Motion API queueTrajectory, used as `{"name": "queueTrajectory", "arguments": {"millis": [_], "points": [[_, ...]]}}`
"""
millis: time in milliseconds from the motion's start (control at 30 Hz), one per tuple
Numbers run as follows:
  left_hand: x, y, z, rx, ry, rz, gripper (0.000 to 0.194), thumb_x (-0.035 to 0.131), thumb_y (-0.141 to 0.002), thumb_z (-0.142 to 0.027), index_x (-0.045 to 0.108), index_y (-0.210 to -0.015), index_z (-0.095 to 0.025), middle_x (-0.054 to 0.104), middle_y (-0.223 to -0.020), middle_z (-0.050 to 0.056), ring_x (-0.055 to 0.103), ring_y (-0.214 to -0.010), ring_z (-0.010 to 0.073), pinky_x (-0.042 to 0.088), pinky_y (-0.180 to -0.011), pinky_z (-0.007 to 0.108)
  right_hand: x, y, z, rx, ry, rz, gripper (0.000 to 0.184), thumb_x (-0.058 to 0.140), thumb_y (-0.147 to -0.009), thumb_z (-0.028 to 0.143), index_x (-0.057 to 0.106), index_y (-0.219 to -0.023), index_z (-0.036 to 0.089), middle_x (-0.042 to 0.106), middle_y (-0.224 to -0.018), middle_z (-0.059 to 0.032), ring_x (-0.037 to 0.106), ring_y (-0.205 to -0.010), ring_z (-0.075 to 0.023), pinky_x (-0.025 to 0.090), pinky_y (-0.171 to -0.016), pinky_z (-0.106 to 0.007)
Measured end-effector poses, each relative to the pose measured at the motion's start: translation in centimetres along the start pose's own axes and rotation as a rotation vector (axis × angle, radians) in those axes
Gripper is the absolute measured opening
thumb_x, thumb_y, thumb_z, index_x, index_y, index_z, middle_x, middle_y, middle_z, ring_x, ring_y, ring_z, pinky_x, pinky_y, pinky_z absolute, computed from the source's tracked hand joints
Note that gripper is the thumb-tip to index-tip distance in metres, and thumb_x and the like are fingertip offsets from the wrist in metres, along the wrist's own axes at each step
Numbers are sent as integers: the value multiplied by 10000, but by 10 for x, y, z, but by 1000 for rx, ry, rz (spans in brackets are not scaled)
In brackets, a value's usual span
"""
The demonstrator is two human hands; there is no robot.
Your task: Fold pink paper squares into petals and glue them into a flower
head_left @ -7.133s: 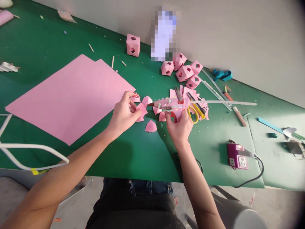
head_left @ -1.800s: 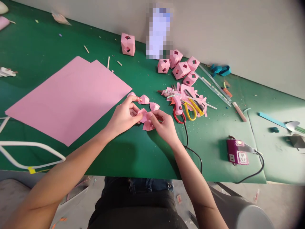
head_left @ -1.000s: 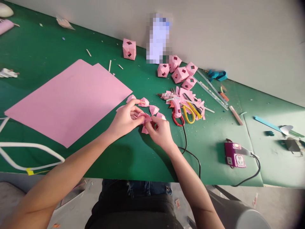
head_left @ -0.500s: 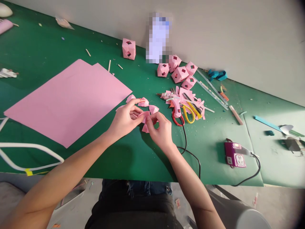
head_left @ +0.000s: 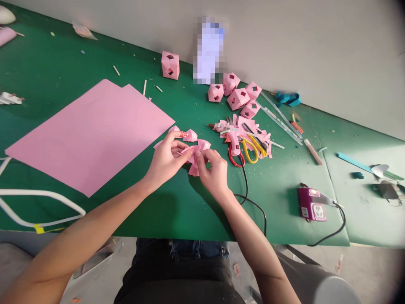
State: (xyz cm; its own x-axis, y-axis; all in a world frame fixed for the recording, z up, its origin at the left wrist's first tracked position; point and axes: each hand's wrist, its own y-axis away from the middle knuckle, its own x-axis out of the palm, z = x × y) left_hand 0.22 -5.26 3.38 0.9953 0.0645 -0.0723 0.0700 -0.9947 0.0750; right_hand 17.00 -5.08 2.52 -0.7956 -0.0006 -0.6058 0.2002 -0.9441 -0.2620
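Observation:
My left hand (head_left: 167, 154) pinches a folded pink paper piece (head_left: 191, 151) between thumb and fingers. From the other side my right hand (head_left: 213, 169) grips the same piece by its right end, thumb and index finger pressed together. Small folded pink paper shapes lie around the hands: one (head_left: 190, 135) beyond the left fingertips, another (head_left: 204, 145) just past the right fingers, and one (head_left: 193, 170) below the held piece. Parts of others are hidden behind my left hand. A red-and-white wrap shows on my left index finger.
Large pink sheets (head_left: 91, 135) lie to the left. A pink glue gun (head_left: 234, 141), yellow-handled scissors (head_left: 250, 152) and paper scraps sit to the right. Several pink paper polyhedra (head_left: 238, 98) stand near the wall. A purple power socket (head_left: 311, 205) is at right, with a black cord nearby.
The held paper piece has tilted slightly and shows more of its upper edge. Both hands stay in nearly the same place.

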Motion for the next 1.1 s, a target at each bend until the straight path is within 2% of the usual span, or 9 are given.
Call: {"name": "queueTrajectory", "arguments": {"millis": [133,267,367,467,600,700,800,900,1100], "points": [[-5,-3,-3,-53,18,-47,484,828,-817,-378,558,-1194,-243,753,-931,25,807,-833,226,699,-650,319,-19,-12,-22,46,90,-116,452,381,-1127,486,662,-879,233,723,-841,-85,644,-865,-254,507,-837,-406],[-10,-5,-4,20,-98,-88,444,797,-830,-337,578,-1204,-244,753,-926,20,795,-812,212,688,-634,301,-34,-28,-58,208,471,-397,465,657,-953,625,631,-1115,189,707,-1172,-213,618,-1164,-399,475,-1039,-605],[-13,-5,-3,122,-237,-122,404,765,-856,-307,584,-1211,-242,752,-904,5,779,-779,185,672,-661,282,-32,-36,-76,282,579,-338,593,735,-881,667,600,-1158,160,674,-1201,-257,598,-1215,-448,471,-1046,-649],[-15,-6,-1,202,-335,-150,364,746,-872,-277,583,-1195,-244,758,-880,-11,771,-755,166,658,-714,279,-28,-41,-83,293,610,-292,541,716,-912,616,594,-1145,143,672,-1187,-269,612,-1193,-444,486,-1035,-645],[-17,-9,2,242,-392,-190,344,746,-863,-255,578,-1163,-246,770,-852,-23,770,-712,162,628,-686,268,-32,-43,-84,293,592,-334,347,642,-945,473,587,-1086,160,684,-1123,-231,656,-1141,-398,524,-1003,-595],[-18,-11,3,261,-402,-229,347,760,-842,-240,578,-1138,-245,777,-830,-26,772,-689,164,614,-652,256,-39,-38,-75,288,447,-404,322,616,-918,454,553,-1096,194,699,-966,-129,694,-909,-311,564,-837,-484],[-18,-13,4,266,-422,-250,340,765,-851,-240,569,-1129,-252,785,-834,-27,779,-699,166,614,-647,248,-44,-28,-57,272,269,-442,343,665,-853,452,519,-1081,240,661,-811,-13,623,-684,-216,532,-703,-384],[-19,-14,5,277,-440,-265,342,763,-854,-222,561,-1127,-255,780,-830,-28,779,-702,167,613,-644,246,-42,-19,-40,227,244,-376,363,720,-805,499,431,-839,283,527,-643,56,501,-565,-170,455,-603,-334],[-20,-16,6,296,-441,-285,353,769,-838,-227,557,-1119,-250,775,-834,-21,769,-697,164,605,-624,242,-31,-11,-30,72,286,-354,354,606,-832,409,279,-754,296,393,-590,71,427,-554,-160,363,-565,-307]]}}
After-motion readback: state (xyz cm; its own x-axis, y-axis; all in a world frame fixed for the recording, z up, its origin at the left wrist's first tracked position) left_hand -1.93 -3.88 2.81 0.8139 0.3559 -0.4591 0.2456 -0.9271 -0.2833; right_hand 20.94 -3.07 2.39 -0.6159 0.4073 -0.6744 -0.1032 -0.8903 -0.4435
